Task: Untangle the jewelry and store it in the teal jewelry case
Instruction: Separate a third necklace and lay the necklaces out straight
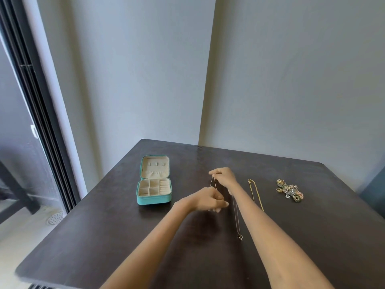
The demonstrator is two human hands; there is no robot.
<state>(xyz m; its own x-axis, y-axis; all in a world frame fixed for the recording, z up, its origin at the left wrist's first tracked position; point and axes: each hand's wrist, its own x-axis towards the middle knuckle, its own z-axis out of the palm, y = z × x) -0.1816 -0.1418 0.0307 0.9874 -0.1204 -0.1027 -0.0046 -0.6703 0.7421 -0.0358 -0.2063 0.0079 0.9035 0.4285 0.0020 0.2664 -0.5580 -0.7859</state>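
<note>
The teal jewelry case lies open on the dark table, cream compartments showing, lid flat behind it. My right hand pinches the top of a thin chain above the table. Just below it, my left hand grips the same chain lower down. Another thin necklace with a small pendant lies between my forearms. A gold chain lies stretched out to the right of my right wrist. Farther right sits a heap of rings and earrings.
The table stands in a corner of grey walls. A dark sliding door frame and a floor drain are on the left. Bare tabletop lies in front of the case and to the near right.
</note>
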